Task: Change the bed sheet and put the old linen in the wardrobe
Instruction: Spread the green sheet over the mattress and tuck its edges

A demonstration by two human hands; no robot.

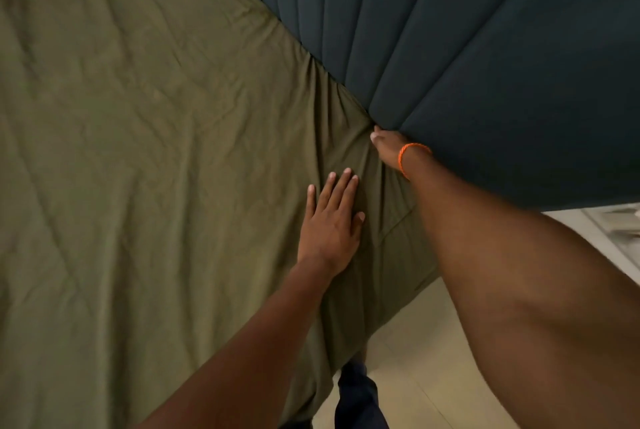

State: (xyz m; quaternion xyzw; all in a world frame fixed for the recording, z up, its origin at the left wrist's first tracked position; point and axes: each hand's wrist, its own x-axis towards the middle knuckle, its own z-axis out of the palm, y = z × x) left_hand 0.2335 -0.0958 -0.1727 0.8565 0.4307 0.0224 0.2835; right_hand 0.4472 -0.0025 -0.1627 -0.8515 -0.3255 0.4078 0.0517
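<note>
While left hand presses olive sheet flat, right hand wedged at headboard

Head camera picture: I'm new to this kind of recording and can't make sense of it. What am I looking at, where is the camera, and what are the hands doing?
There is no machine here. The single picture comes from a wide-angle camera worn on a person's head, looking forward and down, so both arms reach in from the bottom edge. The surface is a bed covered with a creased olive-green sheet. The dark blue padded panel at the top right is the headboard. The left hand lies flat on the sheet, fingers straight, holding nothing. The right hand, with an orange band on its wrist, is pushed into the corner where sheet meets headboard; its fingers are hidden, so whether it grips the cloth cannot be told. Pale floor tiles show below.
</note>
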